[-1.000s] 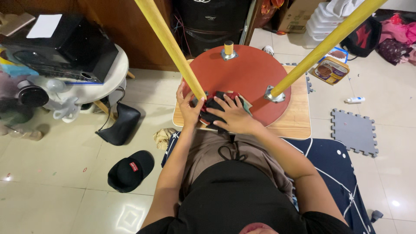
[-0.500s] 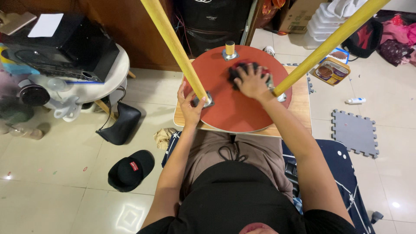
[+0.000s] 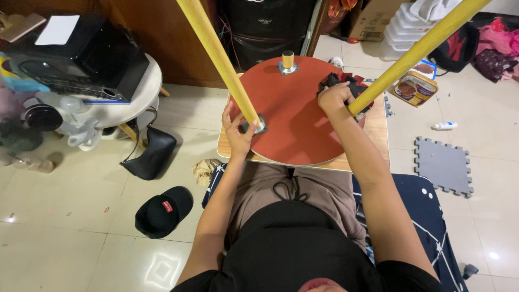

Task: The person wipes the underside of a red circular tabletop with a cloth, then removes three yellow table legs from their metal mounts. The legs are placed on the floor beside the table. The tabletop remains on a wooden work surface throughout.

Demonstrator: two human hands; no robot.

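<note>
While braced at nine o'clock, left hand around yellow leg; right hand clutching dark cloth at three o'clock on red round top.

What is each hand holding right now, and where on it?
The right hand grips a bunched dark cloth from above, pressed on the red round board. The left hand wraps the base of a yellow leg at its metal bracket.

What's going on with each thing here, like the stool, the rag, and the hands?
Round red stool seat: upside down, legs up.
Dark rag: bunched, pressed on the seat's edge.
Right hand: gripping the rag.
Left hand: around a yellow leg's base.
Black cap: lying on the floor.
</note>
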